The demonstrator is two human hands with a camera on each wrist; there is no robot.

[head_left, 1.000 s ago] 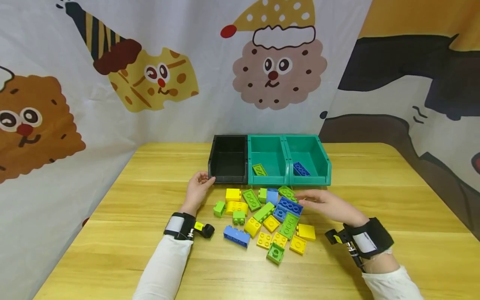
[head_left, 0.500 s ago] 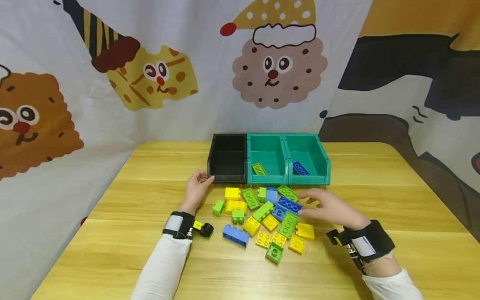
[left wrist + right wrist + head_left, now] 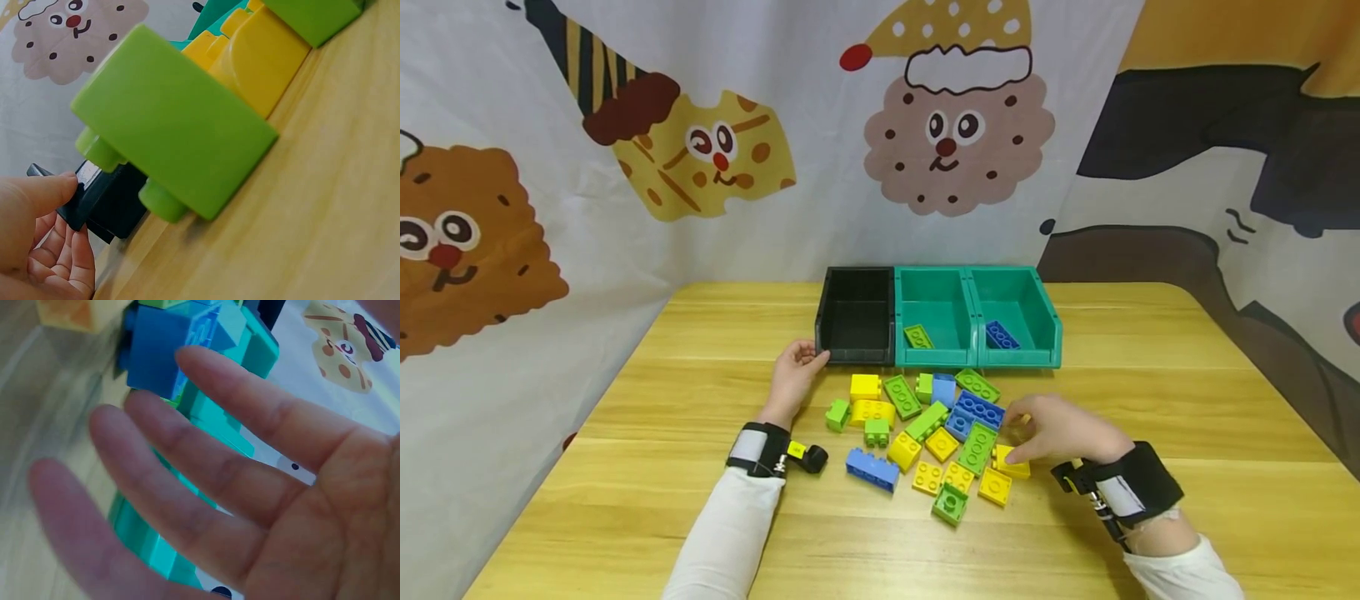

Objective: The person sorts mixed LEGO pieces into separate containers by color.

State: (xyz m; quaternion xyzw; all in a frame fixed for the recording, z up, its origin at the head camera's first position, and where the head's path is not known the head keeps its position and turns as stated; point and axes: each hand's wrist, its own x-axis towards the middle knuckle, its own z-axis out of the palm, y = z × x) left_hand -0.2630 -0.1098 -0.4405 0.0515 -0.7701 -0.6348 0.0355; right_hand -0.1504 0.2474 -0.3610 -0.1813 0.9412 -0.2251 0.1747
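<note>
At the front left corner of the black storage bin (image 3: 855, 357), my left hand (image 3: 793, 382) grips the edge. In the left wrist view, its thumb lies on the bin's rim and the other fingers curl below. My right hand (image 3: 1063, 429) hovers at the right side of the block pile, fingers spread and nothing held. Its thumb overlaps a yellow block (image 3: 1018, 467) in the head view. Close to its fingertips is a dark blue block (image 3: 979, 407), beside a long green block (image 3: 978, 448). A green block (image 3: 175, 119) fills the middle of the left wrist view.
Two teal bins (image 3: 936, 358) adjoin the black one; the middle holds a green block (image 3: 918, 337), the right one a blue block (image 3: 1002, 335). Several yellow, green and blue blocks lie on the wooden table (image 3: 700, 517). A printed curtain (image 3: 820, 225) hangs behind.
My right hand has come down and toward me, from beside the dark blue block to over the yellow one, its fingers now bending downward. The left hand stays at the black bin.
</note>
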